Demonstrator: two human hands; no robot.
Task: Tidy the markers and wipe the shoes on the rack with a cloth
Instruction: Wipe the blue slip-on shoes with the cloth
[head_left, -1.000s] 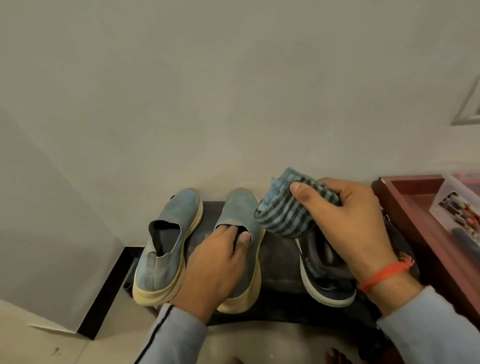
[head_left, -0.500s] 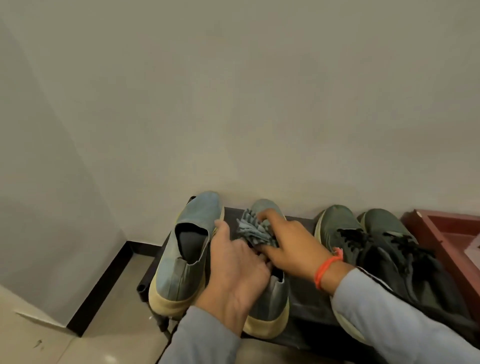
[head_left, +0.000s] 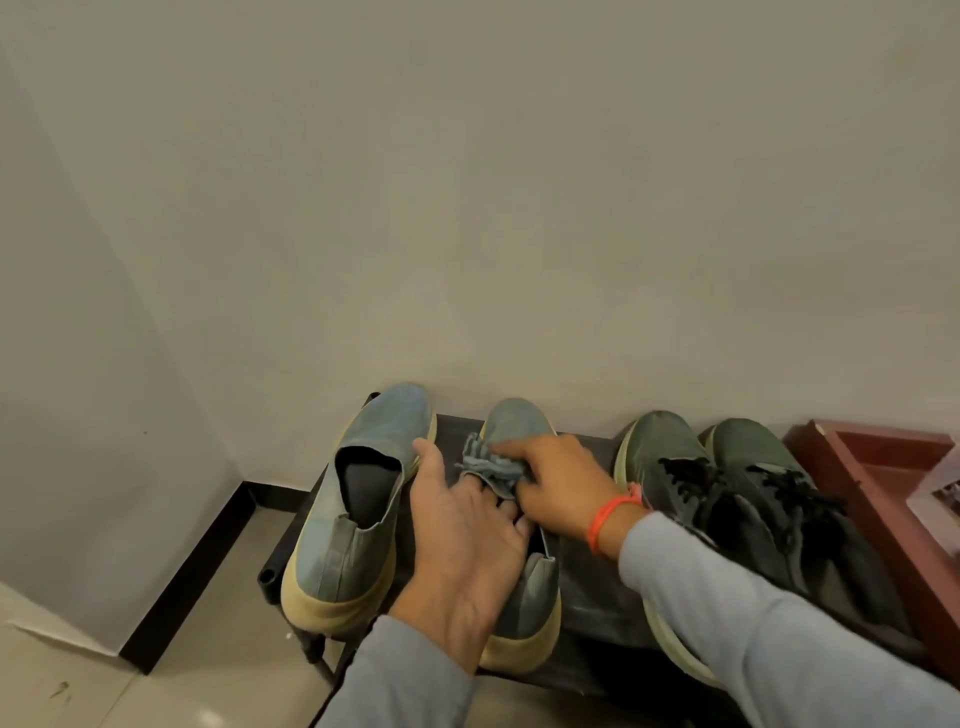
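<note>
Here the left hand (head_left: 462, 540) steadies the shoe (head_left: 524, 571) on the rack (head_left: 592, 597), fingers hooked inside its opening, so the right hand (head_left: 558, 483), fingers clamped on the cloth (head_left: 488, 465), can rub its toe

Rack (head_left: 582, 587): I'm seeing it standing against the wall.
Slip-on pair (head_left: 358, 499): sitting on its left end.
Laced pair (head_left: 727, 499): sitting on its right.
Cloth (head_left: 488, 465): lying on the slip-on pair's right shoe.
Tray (head_left: 852, 467): lying right of the rack.

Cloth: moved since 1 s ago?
Yes. The cloth, gripped by the right hand, came down from the air above the rack onto the second blue shoe from the wall corner.
</note>
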